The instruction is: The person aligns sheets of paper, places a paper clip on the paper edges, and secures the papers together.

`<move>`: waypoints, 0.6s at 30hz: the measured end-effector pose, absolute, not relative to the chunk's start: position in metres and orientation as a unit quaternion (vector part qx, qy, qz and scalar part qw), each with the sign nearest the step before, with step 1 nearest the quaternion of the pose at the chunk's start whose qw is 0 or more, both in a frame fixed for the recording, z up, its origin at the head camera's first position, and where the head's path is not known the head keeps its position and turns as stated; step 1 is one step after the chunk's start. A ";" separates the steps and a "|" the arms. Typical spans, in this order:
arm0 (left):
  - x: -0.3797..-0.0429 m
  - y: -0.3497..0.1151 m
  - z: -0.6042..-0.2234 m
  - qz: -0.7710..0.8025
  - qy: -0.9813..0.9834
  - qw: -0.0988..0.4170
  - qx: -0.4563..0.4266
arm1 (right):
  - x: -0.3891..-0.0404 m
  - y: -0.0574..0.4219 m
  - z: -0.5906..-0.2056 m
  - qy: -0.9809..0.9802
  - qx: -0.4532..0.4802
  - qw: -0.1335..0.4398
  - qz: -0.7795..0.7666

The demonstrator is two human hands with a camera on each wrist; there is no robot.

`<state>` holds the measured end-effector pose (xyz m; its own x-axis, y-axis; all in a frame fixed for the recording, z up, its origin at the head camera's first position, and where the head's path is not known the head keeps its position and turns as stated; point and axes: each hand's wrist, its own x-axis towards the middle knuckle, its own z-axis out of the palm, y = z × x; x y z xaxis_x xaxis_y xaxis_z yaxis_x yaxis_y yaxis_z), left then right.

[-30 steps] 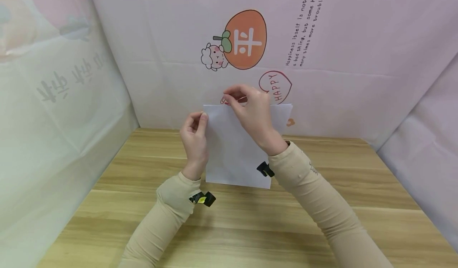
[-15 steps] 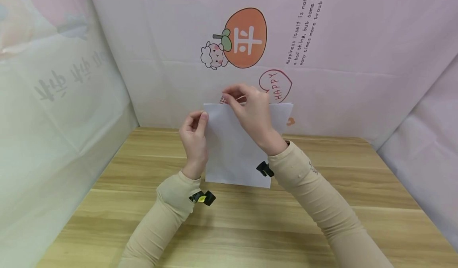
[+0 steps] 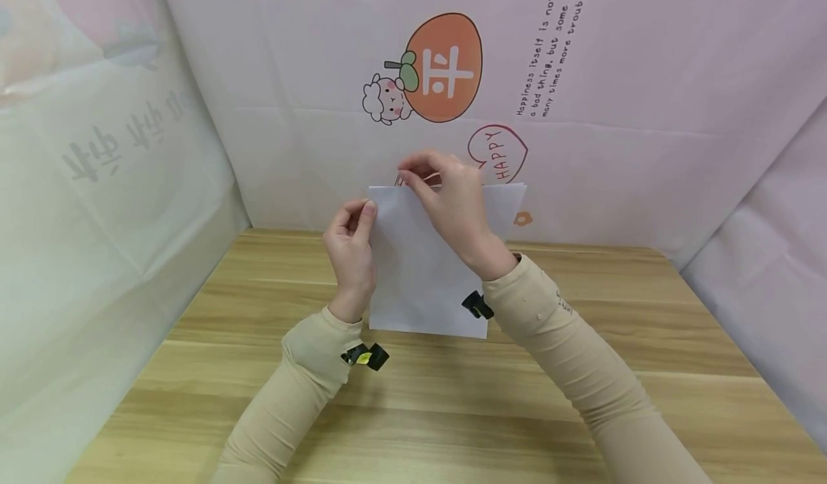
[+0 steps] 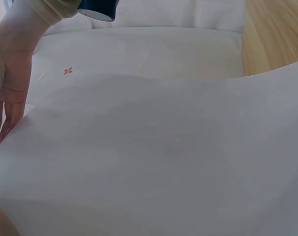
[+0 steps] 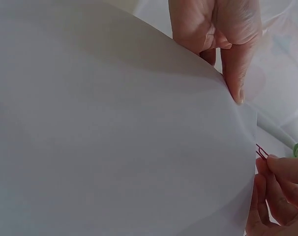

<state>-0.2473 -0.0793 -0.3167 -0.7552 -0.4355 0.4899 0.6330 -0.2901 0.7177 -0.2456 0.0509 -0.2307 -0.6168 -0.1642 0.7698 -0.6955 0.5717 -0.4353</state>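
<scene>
White paper [image 3: 420, 268] stands upright above the table, its top corners showing slightly offset sheet edges. My left hand [image 3: 352, 258] pinches its left edge just below the upper corner, thumb on the near side. Over the top edge, my right hand [image 3: 455, 204] pinches a small red paper clip [image 5: 261, 151] between thumb and fingertips. In the right wrist view the clip's looped wire points at the paper's edge, right beside it. The paper fills most of the left wrist view and hides the left fingertips there.
A wood-grain table [image 3: 413, 412] lies beneath both hands. White printed cloth [image 3: 310, 67] hangs behind and on both sides, close behind the table's far edge. Black wrist straps [image 3: 367, 356] sit over the beige sleeves [image 3: 304, 383].
My right hand has shifted slightly left along the paper's top edge, and the paper clip now appears narrower in the head view. My left hand keeps its hold on the paper.
</scene>
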 end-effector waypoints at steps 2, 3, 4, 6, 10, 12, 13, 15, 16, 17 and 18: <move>-0.247 -0.079 -0.317 -0.797 -0.494 0.334 -0.100 | -0.245 0.051 -0.231 -0.813 0.266 0.349 0.381; -0.247 -0.079 -0.317 -0.797 -0.493 0.334 -0.100 | -0.245 0.051 -0.231 -0.813 0.266 0.349 0.381; -0.247 -0.079 -0.317 -0.798 -0.492 0.333 -0.100 | -0.245 0.051 -0.231 -0.813 0.267 0.350 0.382; -0.247 -0.080 -0.317 -0.798 -0.492 0.333 -0.100 | -0.245 0.050 -0.231 -0.812 0.266 0.351 0.382; -0.247 -0.080 -0.317 -0.800 -0.489 0.333 -0.102 | -0.245 0.050 -0.231 -0.811 0.266 0.350 0.385; -0.247 -0.080 -0.317 -0.800 -0.489 0.333 -0.103 | -0.245 0.050 -0.232 -0.811 0.266 0.350 0.386; -0.247 -0.080 -0.318 -0.799 -0.490 0.334 -0.103 | -0.245 0.051 -0.232 -0.812 0.266 0.349 0.386; -0.247 -0.080 -0.318 -0.799 -0.489 0.334 -0.102 | -0.246 0.051 -0.233 -0.812 0.266 0.349 0.385; -0.247 -0.080 -0.318 -0.799 -0.490 0.334 -0.101 | -0.246 0.051 -0.233 -0.812 0.266 0.348 0.386; -0.247 -0.079 -0.318 -0.800 -0.490 0.333 -0.100 | -0.246 0.051 -0.233 -0.812 0.266 0.348 0.386; -0.247 -0.079 -0.317 -0.800 -0.489 0.332 -0.100 | -0.246 0.051 -0.233 -0.811 0.266 0.347 0.388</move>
<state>-0.2469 -0.0793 -0.3175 -0.7593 -0.4343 0.4846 0.6292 -0.3001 0.7169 -0.2456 0.0510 -0.2331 -0.6168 -0.1626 0.7702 -0.7014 0.5575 -0.4440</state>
